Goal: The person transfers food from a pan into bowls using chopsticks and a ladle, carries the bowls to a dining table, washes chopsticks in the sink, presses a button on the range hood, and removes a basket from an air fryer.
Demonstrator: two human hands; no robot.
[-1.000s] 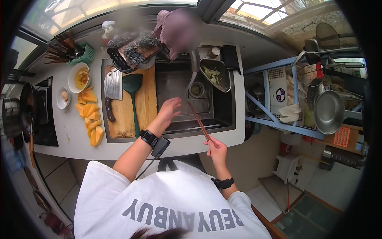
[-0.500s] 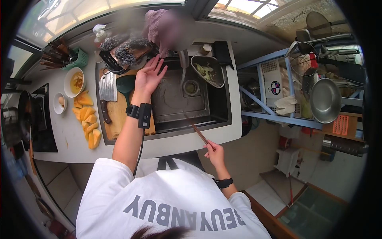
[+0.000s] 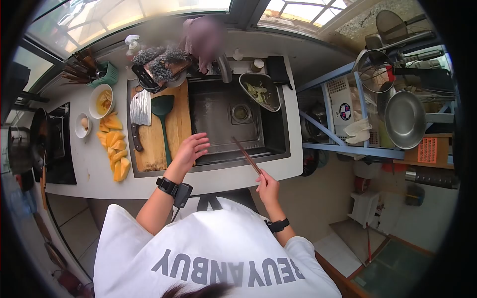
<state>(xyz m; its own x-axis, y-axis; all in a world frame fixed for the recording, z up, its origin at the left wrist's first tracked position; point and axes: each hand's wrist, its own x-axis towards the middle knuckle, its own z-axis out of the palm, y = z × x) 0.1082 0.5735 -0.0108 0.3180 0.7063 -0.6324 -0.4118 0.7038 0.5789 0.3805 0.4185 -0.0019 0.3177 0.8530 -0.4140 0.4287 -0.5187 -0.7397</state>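
Note:
My left hand (image 3: 190,151) is above the sink's near left edge, beside the cutting board. Its fingers are spread and it holds nothing. My right hand (image 3: 268,186) is closed around a pair of brown chopsticks (image 3: 248,157), whose tips point forward over the sink (image 3: 218,124). Above the back of the sink stands the metal tap (image 3: 224,68). A triangular strainer basket (image 3: 273,101) with leafy green scraps sits in the back right corner. On the wooden cutting board (image 3: 177,130) lie a cleaver (image 3: 140,110) and a dark green spatula (image 3: 162,107).
Left of the board are cut orange-yellow melon-like pieces (image 3: 114,140), a bowl of yellow liquid (image 3: 93,107) and a small bowl with an egg (image 3: 78,130). A wok (image 3: 39,131) is at far left. A blue rack (image 3: 323,125) with hanging pans stands right.
My left hand has come back from beside the tap toward my body. The streak of water below the spout is gone. The chopsticks stay in my right hand, nearly unmoved.

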